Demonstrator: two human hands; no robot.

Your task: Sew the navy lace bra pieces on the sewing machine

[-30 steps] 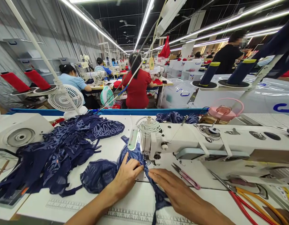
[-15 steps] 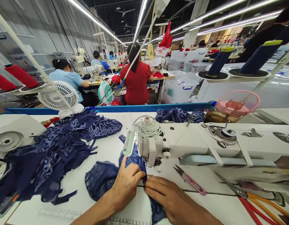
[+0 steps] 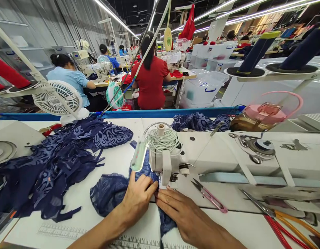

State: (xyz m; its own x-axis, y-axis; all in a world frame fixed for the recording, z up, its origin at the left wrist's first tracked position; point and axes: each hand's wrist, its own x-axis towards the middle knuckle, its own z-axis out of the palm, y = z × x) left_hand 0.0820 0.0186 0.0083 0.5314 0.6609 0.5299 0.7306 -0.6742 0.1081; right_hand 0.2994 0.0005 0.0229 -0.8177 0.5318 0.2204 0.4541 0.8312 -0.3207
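A navy lace garment piece (image 3: 108, 194) lies under the needle end of a white sewing machine (image 3: 160, 162). With its thumb and fingers closed, my left hand (image 3: 139, 193) grips the lace just left of the presser foot. My right hand (image 3: 184, 212) has its fingers together on the same piece in front of the foot, pinching its edge. A narrow end of the lace (image 3: 165, 223) hangs toward me beneath the right hand. The needle tip is hidden behind the machine head. Pink-handled thread snips (image 3: 210, 197) rest to the right of my right hand.
Navy lace pieces (image 3: 58, 162) are heaped on the left, with more lace (image 3: 198, 121) behind the machine. Scissors (image 3: 276, 214) lie at right. Printed rulers (image 3: 61, 231) run along the front. A fan (image 3: 57, 98) and a pink-lidded jug (image 3: 266, 114) stand at the back; people sew beyond.
The view has shifted slightly. The lace has slid a little away from me under the machine, its near end drawn in. Both hands keep their hold on it.
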